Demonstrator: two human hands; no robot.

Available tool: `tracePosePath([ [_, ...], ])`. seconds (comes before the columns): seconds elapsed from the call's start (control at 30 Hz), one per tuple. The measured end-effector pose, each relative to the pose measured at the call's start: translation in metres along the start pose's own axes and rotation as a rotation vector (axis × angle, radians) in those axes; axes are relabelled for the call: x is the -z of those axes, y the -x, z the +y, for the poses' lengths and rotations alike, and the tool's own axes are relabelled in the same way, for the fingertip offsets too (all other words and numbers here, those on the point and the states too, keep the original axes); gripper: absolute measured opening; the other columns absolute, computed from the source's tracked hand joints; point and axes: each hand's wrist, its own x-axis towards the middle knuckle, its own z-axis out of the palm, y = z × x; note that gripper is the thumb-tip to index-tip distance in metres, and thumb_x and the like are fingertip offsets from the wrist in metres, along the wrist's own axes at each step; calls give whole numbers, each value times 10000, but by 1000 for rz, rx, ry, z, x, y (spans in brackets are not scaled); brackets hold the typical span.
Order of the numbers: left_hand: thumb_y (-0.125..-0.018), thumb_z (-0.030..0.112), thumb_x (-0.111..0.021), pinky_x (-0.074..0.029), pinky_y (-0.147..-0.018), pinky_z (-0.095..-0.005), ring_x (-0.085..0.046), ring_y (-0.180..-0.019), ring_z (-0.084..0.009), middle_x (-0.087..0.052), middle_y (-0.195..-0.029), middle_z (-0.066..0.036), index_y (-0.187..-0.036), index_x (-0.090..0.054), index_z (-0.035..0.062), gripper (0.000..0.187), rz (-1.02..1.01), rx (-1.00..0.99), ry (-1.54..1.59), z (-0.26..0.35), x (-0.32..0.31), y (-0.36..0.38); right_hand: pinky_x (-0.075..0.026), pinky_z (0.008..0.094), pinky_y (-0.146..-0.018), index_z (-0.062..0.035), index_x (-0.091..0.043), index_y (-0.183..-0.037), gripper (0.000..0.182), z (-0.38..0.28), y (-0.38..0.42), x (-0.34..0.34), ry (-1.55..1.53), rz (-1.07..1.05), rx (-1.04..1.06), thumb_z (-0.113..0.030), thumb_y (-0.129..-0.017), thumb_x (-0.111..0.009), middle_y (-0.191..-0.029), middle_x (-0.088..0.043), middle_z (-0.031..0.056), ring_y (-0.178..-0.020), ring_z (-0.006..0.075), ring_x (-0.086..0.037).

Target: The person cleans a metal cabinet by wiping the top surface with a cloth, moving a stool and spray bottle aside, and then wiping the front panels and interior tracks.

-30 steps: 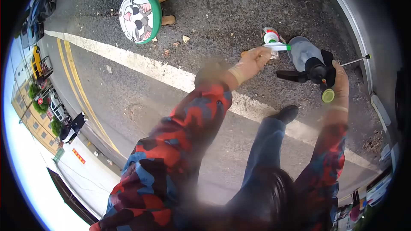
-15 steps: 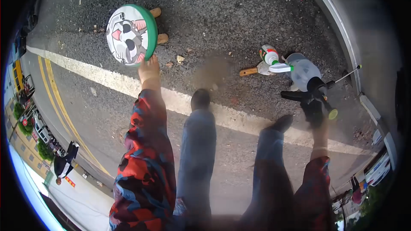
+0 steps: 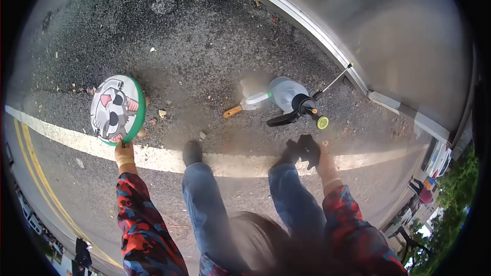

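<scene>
A round stool (image 3: 118, 108) with a cartoon cat cover and green rim is tilted at the left, its rim pinched in my left hand (image 3: 124, 154). At the right, my right hand (image 3: 326, 159) is closed round a crumpled black item (image 3: 309, 150) that looks like a glove or cloth. Just above that hand, a clear sprayer bottle (image 3: 287, 93) with a black pump head and a yellow-green knob rests on the asphalt. Beside the sprayer lies a scraper with a wooden handle (image 3: 233, 111), partly covered by a white and green nozzle.
My feet stand at a white painted line (image 3: 235, 165). A metal panel with a raised edge (image 3: 327, 36) runs across the upper right, and a thin wand (image 3: 335, 79) from the sprayer reaches towards it. Distant people and vehicles show at the lower left and lower right.
The view has turned and shifted, so the stool and sprayer appear lower and further left. My right hand with the black item now shows apart from the sprayer. My left hand still grips the stool.
</scene>
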Motion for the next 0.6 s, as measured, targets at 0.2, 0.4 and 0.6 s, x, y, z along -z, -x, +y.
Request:
tracePosePath([
  [0.2,-832,-34,-556,-496,-628,-281,-596,-685,-146,-623,-845,-27,-1044,-609,27,227,11,12,-807,44,56,160,-538,347,-784,-74,-494,-1279,503,0,-40,72,-147,-79,45,-72,-807,-666,-1101,-621,126,-919,243,-627],
  [0.4,-819,-117,-549,-515,-608,-277,-603,-689,-140,-600,-809,-57,-1000,-552,-21,205,-13,8,-1220,-12,131,330,-470,246,-791,-30,-636,-1139,350,-130,-51,120,-372,-70,144,-319,-959,-555,-1008,-651,25,-905,116,-591],
  [0.6,-793,-136,-569,-547,-642,-304,-664,-751,-192,-646,-821,-94,-1072,-575,-24,301,-302,292,-1657,-84,113,413,-442,226,-836,-20,-636,-1135,332,-213,-114,115,-143,-191,359,-287,-992,-501,-1013,-638,27,-914,84,-555],
])
